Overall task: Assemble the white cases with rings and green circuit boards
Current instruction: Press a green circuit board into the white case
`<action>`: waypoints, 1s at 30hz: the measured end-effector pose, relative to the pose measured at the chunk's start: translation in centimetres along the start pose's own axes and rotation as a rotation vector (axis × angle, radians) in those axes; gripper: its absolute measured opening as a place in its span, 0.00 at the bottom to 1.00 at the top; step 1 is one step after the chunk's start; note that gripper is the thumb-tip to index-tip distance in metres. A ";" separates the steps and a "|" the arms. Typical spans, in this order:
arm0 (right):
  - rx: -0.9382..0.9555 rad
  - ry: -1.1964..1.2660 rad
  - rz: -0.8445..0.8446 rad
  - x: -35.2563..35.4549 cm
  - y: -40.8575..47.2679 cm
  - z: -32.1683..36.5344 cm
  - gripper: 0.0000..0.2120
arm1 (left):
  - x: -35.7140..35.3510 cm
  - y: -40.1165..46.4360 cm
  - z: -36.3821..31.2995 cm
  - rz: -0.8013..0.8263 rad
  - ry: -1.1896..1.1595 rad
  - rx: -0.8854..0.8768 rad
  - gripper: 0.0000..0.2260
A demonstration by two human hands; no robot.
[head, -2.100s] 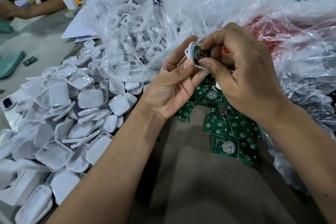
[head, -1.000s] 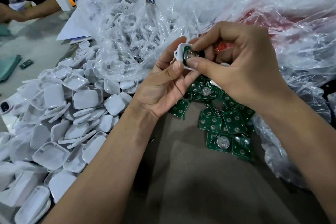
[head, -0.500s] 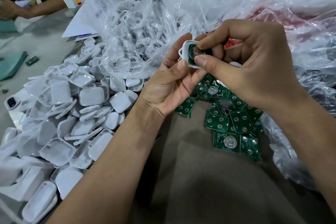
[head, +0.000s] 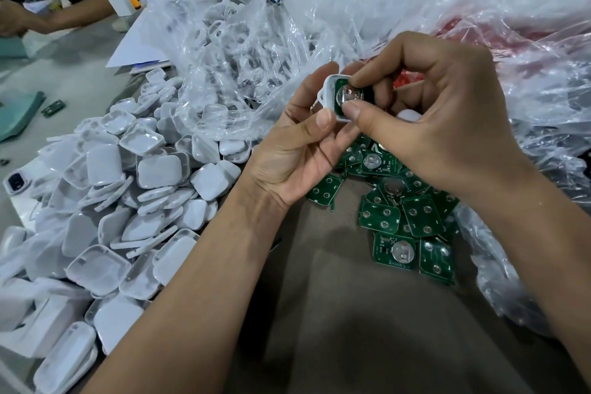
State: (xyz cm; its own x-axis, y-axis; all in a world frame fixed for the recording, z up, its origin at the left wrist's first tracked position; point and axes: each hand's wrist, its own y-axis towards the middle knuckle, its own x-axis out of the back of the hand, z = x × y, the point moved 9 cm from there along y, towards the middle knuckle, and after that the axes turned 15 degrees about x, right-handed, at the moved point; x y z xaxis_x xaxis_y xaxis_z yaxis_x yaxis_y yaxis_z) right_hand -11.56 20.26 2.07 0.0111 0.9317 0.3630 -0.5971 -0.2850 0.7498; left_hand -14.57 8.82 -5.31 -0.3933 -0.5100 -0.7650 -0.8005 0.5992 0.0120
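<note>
Little change vs half a second ago: both hands stay up at the same spot, case a bit more face-on to camera, right thumb now at the case's lower edge. Over the last two seconds only small regripping.

Left hand [head: 295, 150] holds the white case [head: 331, 96] from the 9 o'clock side, thumb tip on the lower rim, other fingers curled behind it. Right hand [head: 441, 125] pinches at the case from 3 o'clock: index fingertip on the top edge of the green circuit board [head: 343, 97] seated in the case, thumb at the bottom edge, remaining fingers curled in. Board's round metal cell holder faces the camera. Cannot tell if the board is fully seated or if a ring is fitted.

Held case sits above centre of frame, in the air over the loose green boards [head: 403, 214] piled at 5 o'clock from it on the brown table surface [head: 335, 313]. Pile of empty white case halves [head: 128, 195] spreads out to 8 o'clock. Clear plastic bag [head: 224, 41] with more white parts lies at 11 o'clock, its edge just beside the left fingers. More crumpled clear plastic [head: 479, 3] runs from 1 to 4 o'clock, something red [head: 406, 77] under it just behind the right hand.

Far 10 o'clock: another person's forearm [head: 64, 17] on the table, near a white charger block [head: 120, 1].
</note>
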 end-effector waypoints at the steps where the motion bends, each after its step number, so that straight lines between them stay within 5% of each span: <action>1: -0.005 0.007 0.001 0.0 0.0 -0.1 0.06 | 0.0 0.0 0.0 -0.001 0.009 0.000 0.20; 23: -0.046 0.029 0.082 -0.1 -0.2 -1.9 0.06 | 0.2 0.1 -0.1 0.031 0.080 -0.006 0.18; 30: -0.017 -0.093 0.025 0.4 -0.2 -1.9 0.07 | 0.9 0.2 0.2 -0.075 -0.019 0.038 0.15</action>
State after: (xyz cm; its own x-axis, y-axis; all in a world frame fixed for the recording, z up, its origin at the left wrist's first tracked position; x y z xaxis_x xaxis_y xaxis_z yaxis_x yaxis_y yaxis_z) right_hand -13.00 21.16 1.02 0.0700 0.8990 0.4322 -0.6115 -0.3037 0.7307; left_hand -15.02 8.65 -6.09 -0.3242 -0.5427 -0.7748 -0.8092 0.5833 -0.0699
